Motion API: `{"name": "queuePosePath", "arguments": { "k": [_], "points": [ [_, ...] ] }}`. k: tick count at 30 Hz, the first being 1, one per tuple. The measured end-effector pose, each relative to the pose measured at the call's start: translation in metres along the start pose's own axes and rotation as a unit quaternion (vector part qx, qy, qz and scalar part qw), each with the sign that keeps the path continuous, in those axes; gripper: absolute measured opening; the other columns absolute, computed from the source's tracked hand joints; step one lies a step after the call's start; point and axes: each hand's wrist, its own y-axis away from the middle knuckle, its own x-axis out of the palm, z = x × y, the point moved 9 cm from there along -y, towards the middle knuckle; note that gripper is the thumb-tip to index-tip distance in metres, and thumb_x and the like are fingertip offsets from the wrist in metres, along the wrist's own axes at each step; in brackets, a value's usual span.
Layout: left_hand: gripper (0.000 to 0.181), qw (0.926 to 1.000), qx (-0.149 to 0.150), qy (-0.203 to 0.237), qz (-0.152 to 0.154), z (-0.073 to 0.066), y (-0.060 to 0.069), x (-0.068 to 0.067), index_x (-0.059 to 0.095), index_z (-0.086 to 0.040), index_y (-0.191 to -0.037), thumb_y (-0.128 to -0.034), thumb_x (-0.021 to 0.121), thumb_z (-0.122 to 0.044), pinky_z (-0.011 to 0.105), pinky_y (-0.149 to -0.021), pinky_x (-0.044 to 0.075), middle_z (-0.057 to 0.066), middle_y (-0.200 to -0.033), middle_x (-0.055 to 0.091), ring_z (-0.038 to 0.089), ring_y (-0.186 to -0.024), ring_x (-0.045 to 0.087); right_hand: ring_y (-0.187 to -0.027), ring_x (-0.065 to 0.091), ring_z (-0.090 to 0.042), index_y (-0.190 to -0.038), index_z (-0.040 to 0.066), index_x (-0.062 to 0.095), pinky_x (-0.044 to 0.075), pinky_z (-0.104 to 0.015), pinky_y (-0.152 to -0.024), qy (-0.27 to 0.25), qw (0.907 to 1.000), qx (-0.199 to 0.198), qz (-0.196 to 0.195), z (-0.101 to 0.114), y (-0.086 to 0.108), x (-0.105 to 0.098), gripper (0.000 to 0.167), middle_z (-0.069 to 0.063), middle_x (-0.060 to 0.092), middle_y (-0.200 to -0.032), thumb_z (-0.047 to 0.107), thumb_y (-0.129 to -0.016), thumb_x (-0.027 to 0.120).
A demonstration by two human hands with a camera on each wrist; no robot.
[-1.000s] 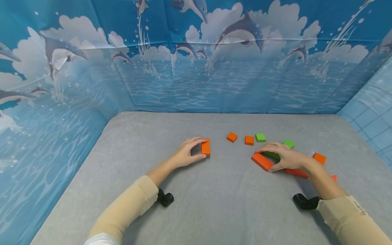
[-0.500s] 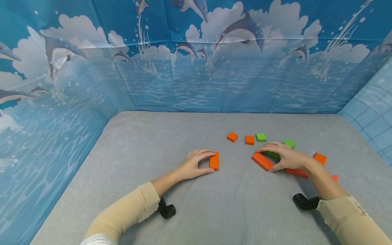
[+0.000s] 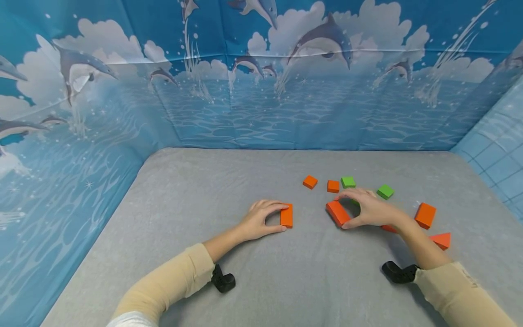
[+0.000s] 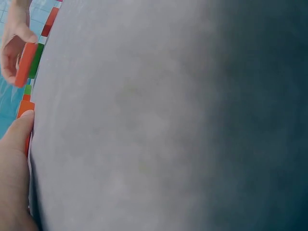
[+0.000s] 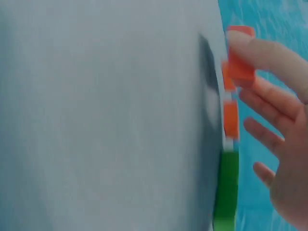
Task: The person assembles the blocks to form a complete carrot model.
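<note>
Near the middle of the grey cloth, my left hand [image 3: 261, 219] pinches an orange rectangular block [image 3: 287, 216] between thumb and fingers at its two ends. To its right, my right hand [image 3: 369, 210] grips a red-orange rectangular block [image 3: 337, 213] by its ends, held tilted. In the right wrist view this block [image 5: 241, 60] appears lifted off the cloth, with the thumb across it. Partly hidden behind the right hand lies a green block [image 3: 356, 206], seen longer in the right wrist view. A gap separates the two held blocks.
Behind the hands lie two small orange blocks [image 3: 310, 182] and two small green blocks [image 3: 385, 191]. Right of the right forearm are an orange block [image 3: 426, 215] and a red-orange triangular block [image 3: 442, 240]. Another red block [image 3: 389, 228] is mostly covered by that arm. A dolphin-print curtain [image 3: 261, 109] encloses the cloth.
My left hand has brought its orange block right and nearer, then stopped. My right hand has picked up its red-orange block and moved it left, uncovering blocks on the right.
</note>
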Motion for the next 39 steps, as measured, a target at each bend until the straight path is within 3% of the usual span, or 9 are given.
{"name": "queuePosePath", "arguments": {
  "k": [7,11,21,29,39],
  "points": [
    [0.054,0.9999,-0.011,-0.006,0.000,0.001,0.000,0.000,0.053,-0.021,-0.129,-0.0802,0.069,-0.037,0.045,-0.102,0.025,0.000,-0.133,0.049,0.019,-0.123,0.038,-0.103,0.047,-0.030,-0.113,0.002,0.051,0.038,-0.050,-0.087,-0.070,0.9963,0.009,-0.048,0.030,-0.019,0.022,0.062,-0.012,0.053,-0.111,0.030,-0.066,0.081],
    [0.055,0.9998,-0.018,-0.012,0.004,0.003,0.000,0.001,0.052,-0.022,-0.129,-0.0802,0.069,-0.038,0.045,-0.103,0.024,-0.001,-0.133,0.049,0.018,-0.122,0.038,-0.099,0.049,-0.029,-0.111,-0.001,0.048,0.042,-0.046,-0.085,-0.104,0.9929,0.022,-0.054,0.044,-0.029,0.035,0.062,-0.013,0.054,-0.107,0.026,-0.066,0.081],
    [0.055,0.9999,-0.012,-0.009,-0.003,0.002,0.001,0.001,0.053,-0.021,-0.129,-0.0797,0.069,-0.038,0.045,-0.103,0.024,-0.001,-0.132,0.050,0.018,-0.121,0.039,-0.084,0.046,-0.021,-0.108,0.002,0.052,0.039,-0.035,-0.072,-0.025,0.9953,0.058,-0.073,0.059,-0.042,0.052,0.060,-0.008,0.053,-0.093,0.031,-0.064,0.081],
    [0.056,0.9999,-0.005,-0.012,-0.009,0.001,0.001,0.000,0.053,-0.022,-0.129,-0.0789,0.070,-0.039,0.045,-0.102,0.025,-0.002,-0.130,0.051,0.018,-0.120,0.041,-0.090,0.049,-0.026,-0.107,0.000,0.054,0.041,-0.042,-0.078,-0.002,0.9946,0.045,-0.094,0.063,-0.044,0.053,0.060,-0.010,0.056,-0.100,0.031,-0.063,0.082],
    [0.056,0.9999,-0.010,-0.010,-0.004,0.000,0.001,0.000,0.053,-0.022,-0.129,-0.0786,0.070,-0.039,0.044,-0.103,0.025,-0.002,-0.131,0.050,0.018,-0.120,0.040,-0.099,0.048,-0.029,-0.111,0.001,0.053,0.038,-0.050,-0.082,0.024,0.9953,0.046,-0.082,0.066,-0.043,0.055,0.062,-0.012,0.056,-0.108,0.033,-0.066,0.080]
  ]
}}
